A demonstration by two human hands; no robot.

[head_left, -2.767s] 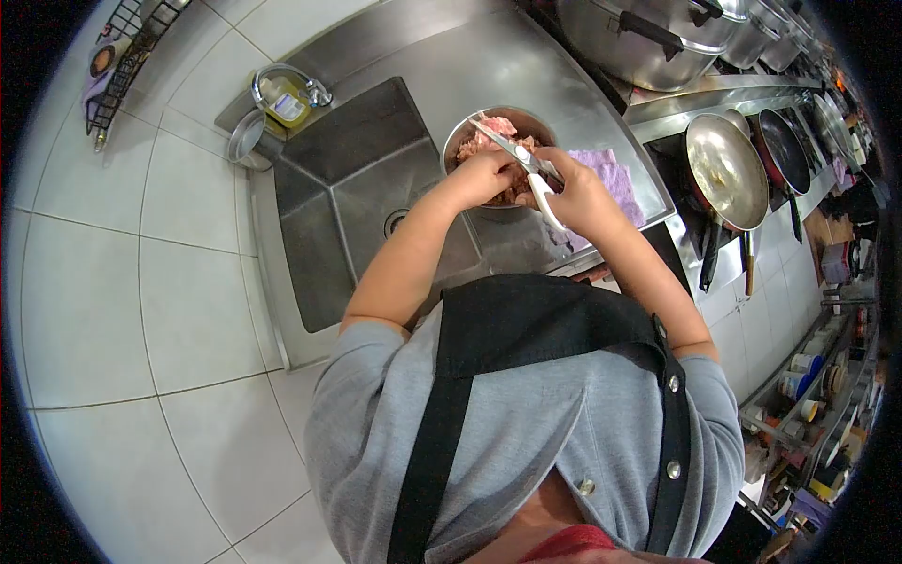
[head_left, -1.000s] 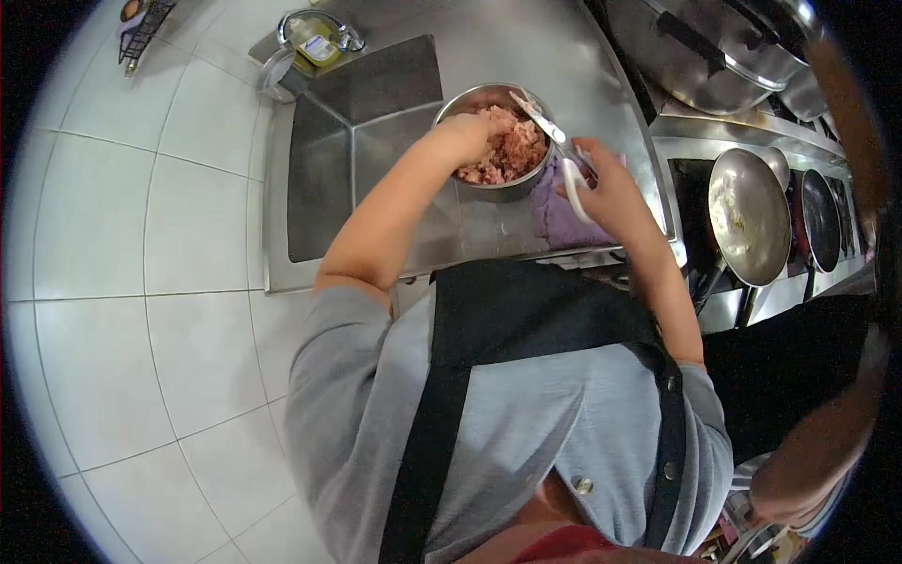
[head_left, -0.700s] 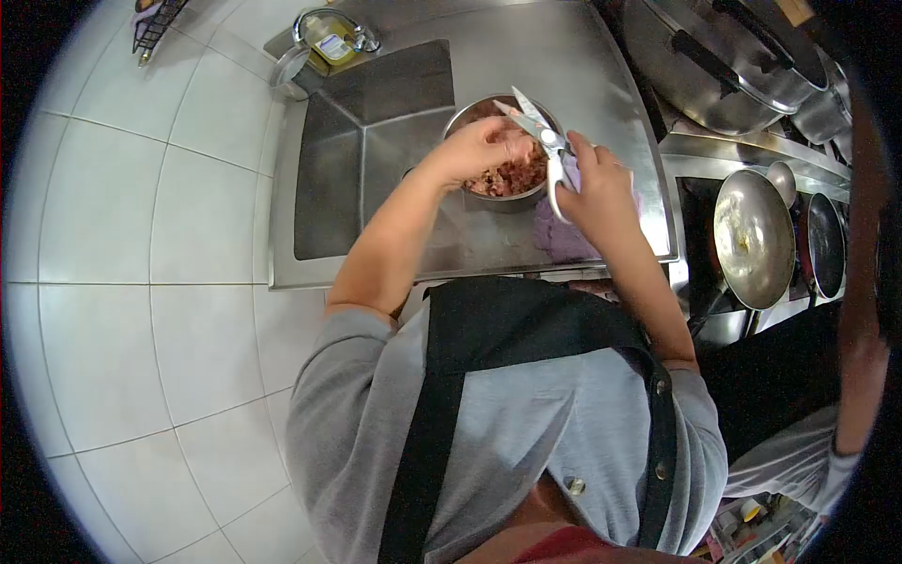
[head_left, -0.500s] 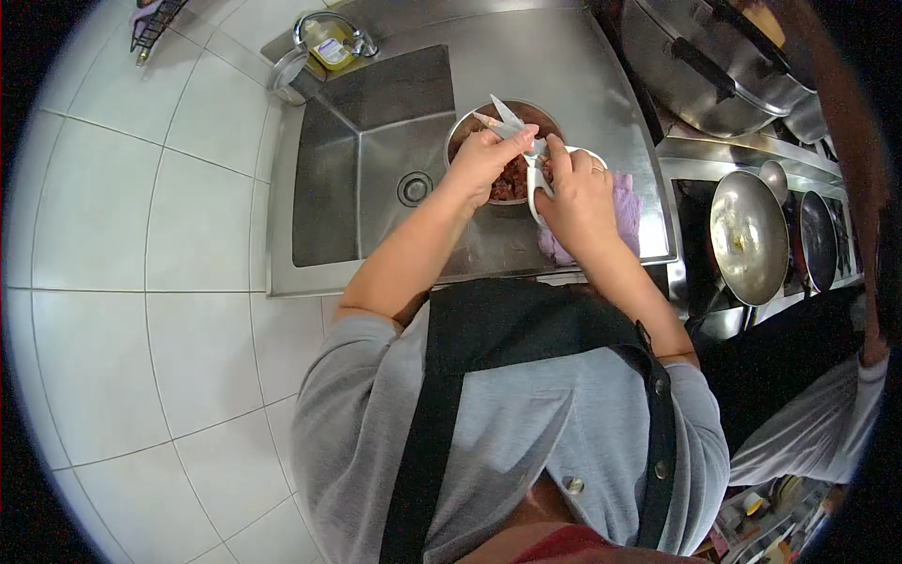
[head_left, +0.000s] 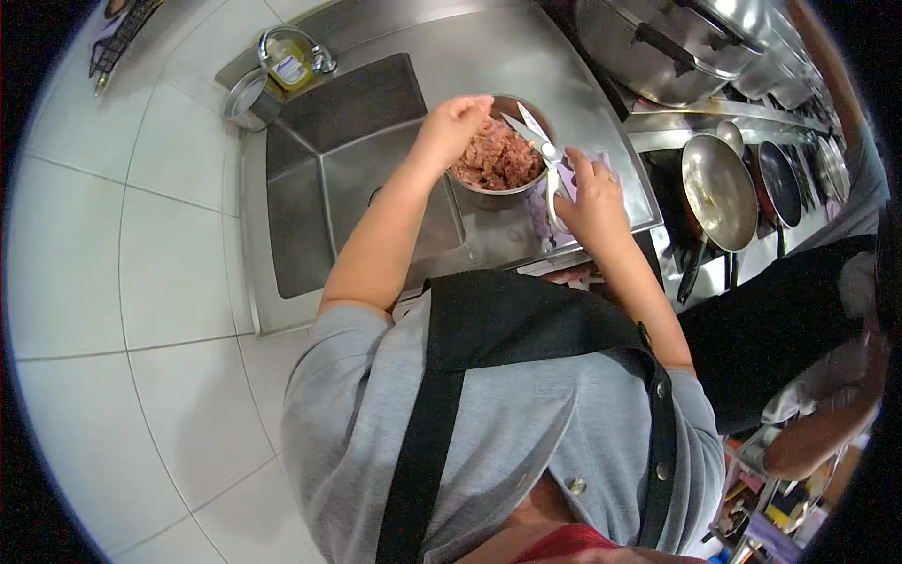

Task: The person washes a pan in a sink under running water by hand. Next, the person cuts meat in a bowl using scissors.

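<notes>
In my right hand point(head_left: 596, 205) is a pair of scissors point(head_left: 549, 150) with white handles, the blades parted and pointing up and left over a metal bowl point(head_left: 498, 199). Reddish ground meat point(head_left: 498, 158) fills much of that bowl. My left hand point(head_left: 453, 130) is over the bowl's left rim, its fingertips pinched together; whether anything small is between them I cannot make out. Under and beside the right hand lies a purple cloth point(head_left: 540, 211), partly covered by the hand and scissors.
Left of the bowl is a steel sink point(head_left: 366, 197), with a bottle of yellow liquid point(head_left: 289, 68) and a metal pot point(head_left: 248, 100) at its back corner. On the right, a stove holds a steel pan point(head_left: 719, 193), a dark pan point(head_left: 779, 183) and a large pot point(head_left: 648, 56). Another person point(head_left: 799, 324) stands at right.
My left hand has moved away from the scissors to the bowl's left side. The right hand has drawn the scissors back to the right, uncovering more meat. The view has shifted.
</notes>
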